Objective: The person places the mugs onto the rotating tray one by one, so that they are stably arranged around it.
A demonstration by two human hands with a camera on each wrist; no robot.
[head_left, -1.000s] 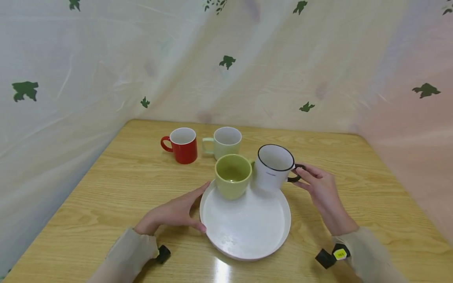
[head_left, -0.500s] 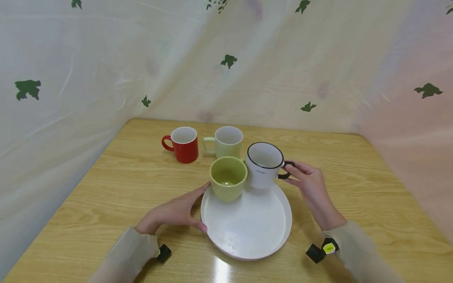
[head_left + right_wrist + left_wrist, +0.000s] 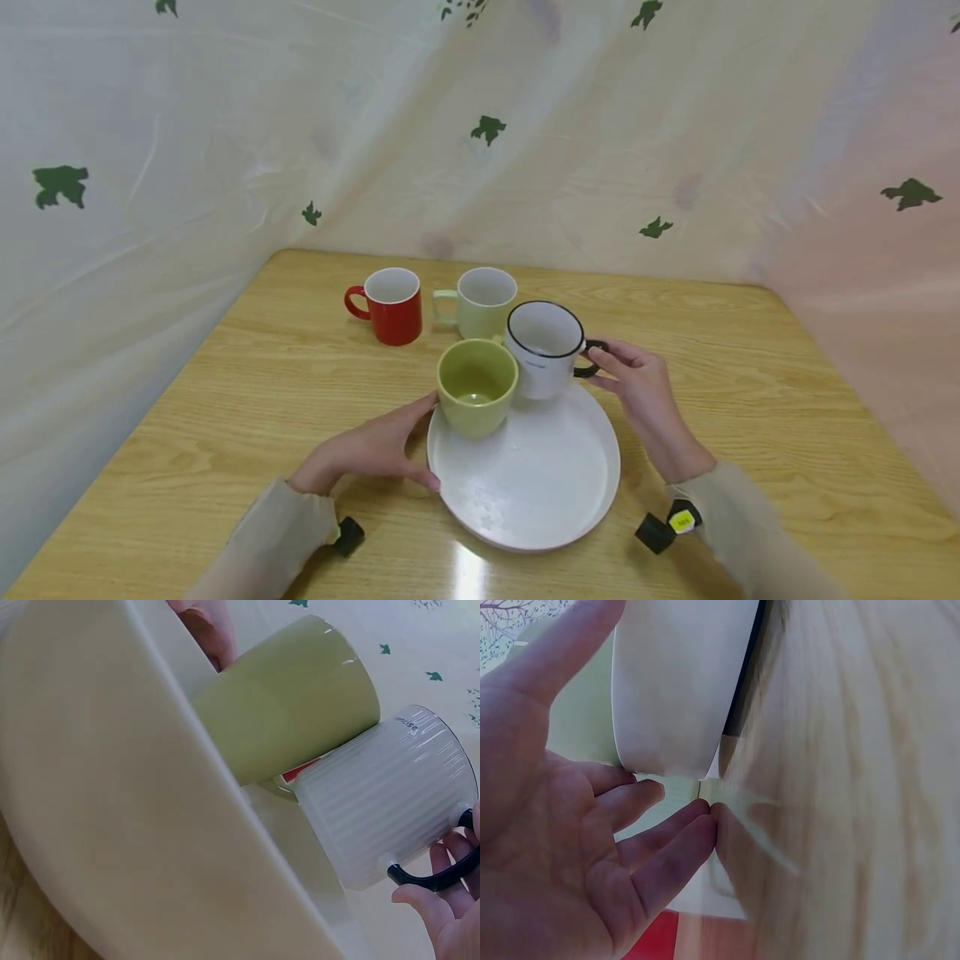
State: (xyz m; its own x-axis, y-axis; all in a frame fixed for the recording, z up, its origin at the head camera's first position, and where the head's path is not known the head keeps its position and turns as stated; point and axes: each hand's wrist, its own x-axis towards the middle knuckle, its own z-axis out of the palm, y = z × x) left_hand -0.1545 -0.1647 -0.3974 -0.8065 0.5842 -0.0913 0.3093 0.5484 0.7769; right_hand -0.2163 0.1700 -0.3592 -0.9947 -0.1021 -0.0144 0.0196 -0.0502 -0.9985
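Note:
My right hand (image 3: 643,387) pinches the black handle of a white enamel-style mug (image 3: 544,367) with a dark rim. This mug is at the back of a round white tray (image 3: 540,483); whether its base touches the tray cannot be told. Against its left side stands a yellow-green mug (image 3: 477,412), upright on the tray's back left. At the tray's left rim, my left hand (image 3: 375,446) rests with thumb and fingers spread along the outer wall. The left wrist view shows the fingers (image 3: 667,855) extended, beside the tray wall (image 3: 679,690).
Behind the tray, a pale green mug (image 3: 483,308) and a red mug (image 3: 396,321) stand on the wooden table (image 3: 300,358), handles to the left. A leaf-patterned curtain (image 3: 375,125) hangs along the table's back and sides.
My right hand has shifted the white mug leftward, up to the yellow-green mug. The yellow-green mug has moved a little left and nearer. My left hand has stayed at the tray's rim.

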